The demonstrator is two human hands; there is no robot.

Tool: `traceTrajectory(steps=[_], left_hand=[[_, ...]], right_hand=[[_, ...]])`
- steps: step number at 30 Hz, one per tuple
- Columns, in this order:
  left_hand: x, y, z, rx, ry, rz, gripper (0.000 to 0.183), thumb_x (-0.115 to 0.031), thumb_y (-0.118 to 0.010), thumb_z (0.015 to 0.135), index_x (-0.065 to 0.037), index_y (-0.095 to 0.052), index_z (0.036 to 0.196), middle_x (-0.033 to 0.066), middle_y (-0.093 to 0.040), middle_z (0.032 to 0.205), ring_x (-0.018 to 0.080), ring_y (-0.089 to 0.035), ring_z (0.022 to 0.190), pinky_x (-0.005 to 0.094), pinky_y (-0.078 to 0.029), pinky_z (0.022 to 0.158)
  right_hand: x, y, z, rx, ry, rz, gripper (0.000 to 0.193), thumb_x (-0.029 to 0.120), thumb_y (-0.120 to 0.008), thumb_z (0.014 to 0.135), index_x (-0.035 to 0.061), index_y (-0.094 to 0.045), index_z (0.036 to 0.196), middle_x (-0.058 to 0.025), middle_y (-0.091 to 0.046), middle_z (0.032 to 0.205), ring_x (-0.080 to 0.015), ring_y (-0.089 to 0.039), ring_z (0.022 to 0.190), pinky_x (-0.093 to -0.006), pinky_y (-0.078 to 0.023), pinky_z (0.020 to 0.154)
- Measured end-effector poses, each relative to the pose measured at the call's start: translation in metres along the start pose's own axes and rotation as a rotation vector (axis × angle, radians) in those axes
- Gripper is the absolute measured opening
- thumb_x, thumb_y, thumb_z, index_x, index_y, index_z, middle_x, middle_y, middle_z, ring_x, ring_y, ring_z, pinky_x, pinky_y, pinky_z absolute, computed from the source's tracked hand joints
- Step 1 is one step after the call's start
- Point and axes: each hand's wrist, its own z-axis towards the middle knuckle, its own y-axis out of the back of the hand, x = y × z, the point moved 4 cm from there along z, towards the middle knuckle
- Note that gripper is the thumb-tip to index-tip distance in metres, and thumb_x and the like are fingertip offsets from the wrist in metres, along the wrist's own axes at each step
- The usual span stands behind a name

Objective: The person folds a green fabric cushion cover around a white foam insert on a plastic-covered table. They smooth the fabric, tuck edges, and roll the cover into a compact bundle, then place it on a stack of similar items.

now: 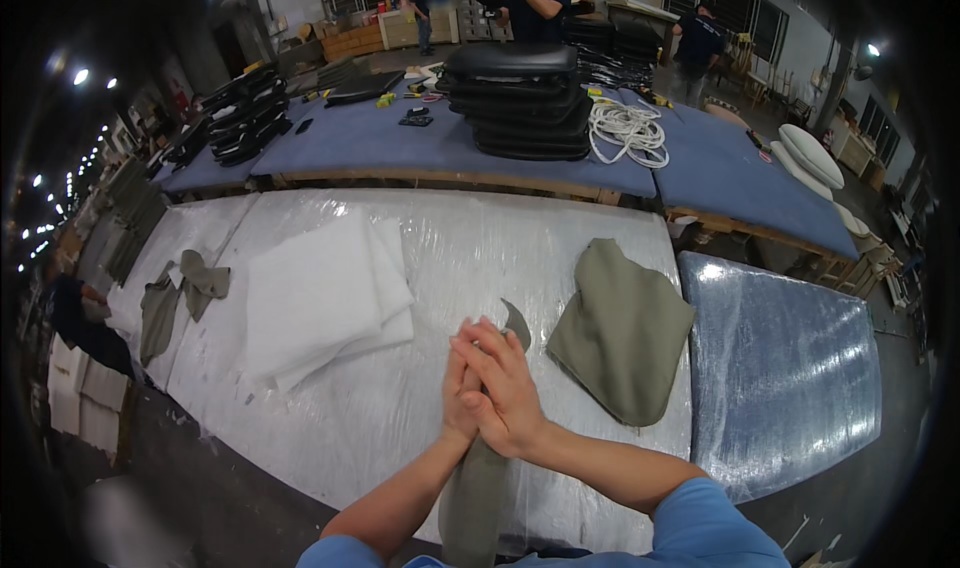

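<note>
My left hand (460,393) and my right hand (507,388) are pressed together above the middle of the wrapped table, fingers closed and overlapping. Between and beneath them runs a narrow olive-green fabric piece (475,503). Its curved tip shows just beyond my fingers, and its wider end hangs toward my body at the lower edge. How the cloth lies inside my palms is hidden. To the right rests a larger olive-green fabric piece (622,338), spread with rounded corners. A stack of white padding sheets (315,293) lies to the left.
Plastic film covers the near table (440,233). Olive scraps (203,280) lie at its far left, and a wrapped blue panel (785,368) adjoins its right. Behind, a blue table (400,148) bears black cushions (520,103) and coiled white cord (628,130). Several people stand around.
</note>
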Motion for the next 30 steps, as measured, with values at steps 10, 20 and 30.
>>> traceTrajectory(steps=[10, 20, 30], left_hand=[[-0.042, 0.024, -0.042, 0.382, 0.053, -0.262, 0.053, -0.022, -0.04, 0.11, 0.001, -0.033, 0.156, 0.018, -0.037, 0.16, 0.0292, -0.033, 0.15, 0.0395, -0.027, 0.122], [-0.034, 0.023, -0.046, 0.391, -0.172, -0.112, 0.055, -0.027, -0.038, 0.11, 0.001, -0.032, 0.157, 0.0184, -0.036, 0.16, 0.0311, -0.034, 0.149, 0.039, -0.029, 0.121], [-0.056, -0.002, -0.02, 0.362, 0.539, -0.424, 0.062, -0.028, -0.036, 0.111, -0.002, -0.017, 0.164, 0.0159, -0.038, 0.16, 0.0264, -0.039, 0.146, 0.0363, -0.032, 0.12]], right_hand=[[0.011, 0.007, -0.025, -0.083, 0.118, 0.277, 0.087, 0.072, -0.042, 0.099, 0.0003, -0.052, 0.146, -0.0238, -0.049, 0.153, -0.0422, -0.04, 0.148, -0.0579, -0.017, 0.123], [0.02, -0.005, -0.011, -0.052, 0.073, 0.079, 0.071, 0.057, -0.067, 0.09, 0.0052, -0.063, 0.138, -0.0194, -0.055, 0.147, -0.0395, -0.045, 0.144, -0.0575, -0.021, 0.12], [-0.008, 0.005, -0.043, -0.335, -0.071, 0.327, 0.073, 0.059, -0.059, 0.096, 0.0057, -0.056, 0.145, -0.0255, -0.036, 0.16, -0.0477, -0.026, 0.152, -0.0657, -0.014, 0.12]])
